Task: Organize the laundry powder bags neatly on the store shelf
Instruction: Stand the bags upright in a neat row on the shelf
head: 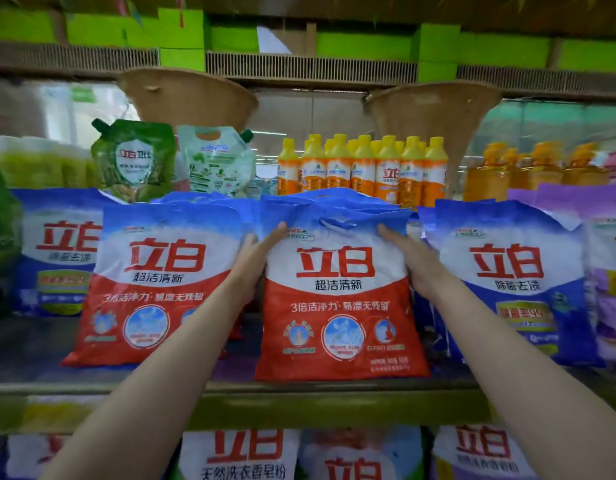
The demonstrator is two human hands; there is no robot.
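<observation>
A red, white and blue laundry powder bag point(339, 306) stands upright at the front middle of the shelf point(230, 393). My left hand point(254, 261) grips its left edge, thumb on the front near the top. My right hand point(412, 258) grips its right edge the same way. More blue-topped bags stand right behind it. A matching red bag point(154, 289) leans to the left of it, partly hidden by my left forearm. Blue and white bags stand at the far left point(57, 251) and at the right point(507, 289).
Purple bags point(608, 271) fill the far right. Behind the bags stand green refill pouches point(135, 161), orange bottles with yellow caps point(365, 171) and amber bottles point(535, 171). Two woven baskets point(188, 95) hang above. More powder bags point(240, 455) sit on the shelf below.
</observation>
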